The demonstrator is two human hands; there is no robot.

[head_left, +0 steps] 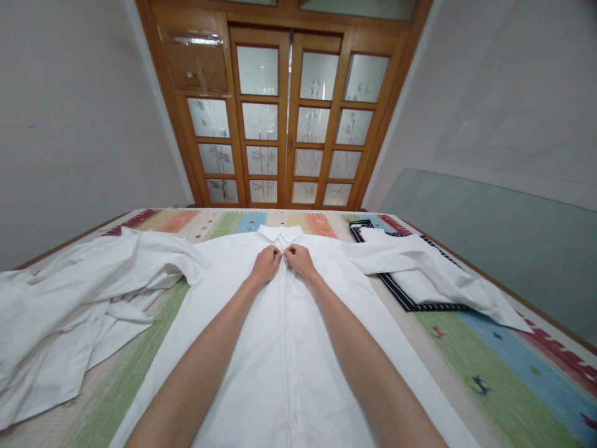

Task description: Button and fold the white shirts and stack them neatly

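Observation:
A white long-sleeved shirt (247,348) lies spread flat, front side up, its collar (280,233) pointing away from me. My left hand (267,264) and my right hand (299,260) meet at the front placket just below the collar. Fingers of both hands are pinched on the shirt's front edges, close together. Any button between the fingertips is too small to make out. One sleeve (396,255) stretches out to the right, over a folded white and black-striped cloth.
Crumpled white garments (79,311) are heaped on the left. At right lies the folded cloth with black striped edging (401,298). A colourful patterned cover (494,367) is under everything. A pale green panel (489,230) leans along the right wall; wooden glazed doors (284,124) stand beyond.

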